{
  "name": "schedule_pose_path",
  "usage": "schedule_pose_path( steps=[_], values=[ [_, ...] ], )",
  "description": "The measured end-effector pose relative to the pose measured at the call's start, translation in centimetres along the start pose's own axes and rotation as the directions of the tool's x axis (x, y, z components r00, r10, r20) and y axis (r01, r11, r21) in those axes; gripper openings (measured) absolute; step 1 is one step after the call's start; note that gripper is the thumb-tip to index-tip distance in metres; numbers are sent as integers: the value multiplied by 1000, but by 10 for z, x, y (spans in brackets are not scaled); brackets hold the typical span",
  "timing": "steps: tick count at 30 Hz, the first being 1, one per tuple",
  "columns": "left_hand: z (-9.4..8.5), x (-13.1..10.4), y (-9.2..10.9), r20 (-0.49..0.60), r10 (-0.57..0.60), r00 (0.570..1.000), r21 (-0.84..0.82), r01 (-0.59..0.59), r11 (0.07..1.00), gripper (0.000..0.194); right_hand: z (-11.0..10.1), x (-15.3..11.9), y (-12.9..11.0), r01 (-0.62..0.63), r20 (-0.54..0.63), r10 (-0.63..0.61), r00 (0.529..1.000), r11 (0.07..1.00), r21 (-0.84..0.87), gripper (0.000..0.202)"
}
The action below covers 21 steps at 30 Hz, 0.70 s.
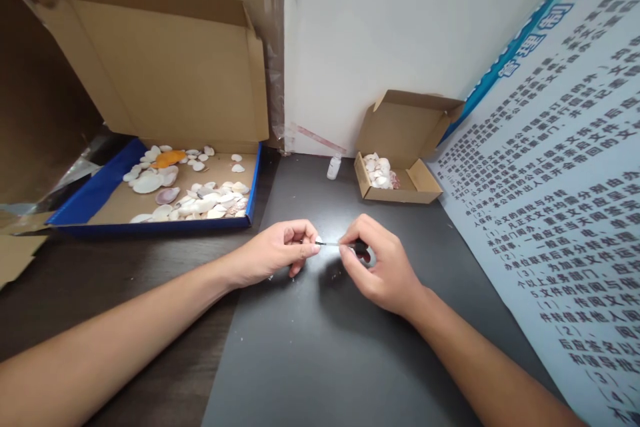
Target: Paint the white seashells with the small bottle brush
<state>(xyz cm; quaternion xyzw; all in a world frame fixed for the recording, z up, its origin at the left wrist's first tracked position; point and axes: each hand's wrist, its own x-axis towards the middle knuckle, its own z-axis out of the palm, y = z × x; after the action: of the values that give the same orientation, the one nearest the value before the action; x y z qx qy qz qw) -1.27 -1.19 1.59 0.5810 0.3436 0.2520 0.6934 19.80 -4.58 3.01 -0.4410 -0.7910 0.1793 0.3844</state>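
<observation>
Above smooth mat [300, 373], right grip [385, 268] on slender tool [358, 247], left grip [283, 247] on white piece [319, 239]

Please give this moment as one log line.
left hand: small white piece; right hand: thin tool, black handle; bottle: upright; blue box, small box: open, shells inside

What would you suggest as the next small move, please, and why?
Perhaps a light stroke of the brush across the small white piece: the right hand holds the brush by its black end, and its dark tip lies right at the piece, which the left hand seems to pinch.
</observation>
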Motion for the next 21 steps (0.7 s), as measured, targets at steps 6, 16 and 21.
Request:
schedule_pose_path(
  steps=[6, 16, 21],
  values=[
    [1, -1, 2, 1, -6, 1000, 16, 6, 1000, 31, 0, -1, -1, 12, -4, -12, 1000, 1000, 0, 13],
    [-1, 0, 1, 15, 5, 1000, 25, -6, 1000, 30, 1, 0, -2, 0, -31, -1, 1000, 999, -43, 13],
    [0, 0, 0, 0, 13, 1000, 23, -13, 1000, 30, 1, -1, -3, 7, -9, -7, 1000, 999, -37, 12]
  ],
)
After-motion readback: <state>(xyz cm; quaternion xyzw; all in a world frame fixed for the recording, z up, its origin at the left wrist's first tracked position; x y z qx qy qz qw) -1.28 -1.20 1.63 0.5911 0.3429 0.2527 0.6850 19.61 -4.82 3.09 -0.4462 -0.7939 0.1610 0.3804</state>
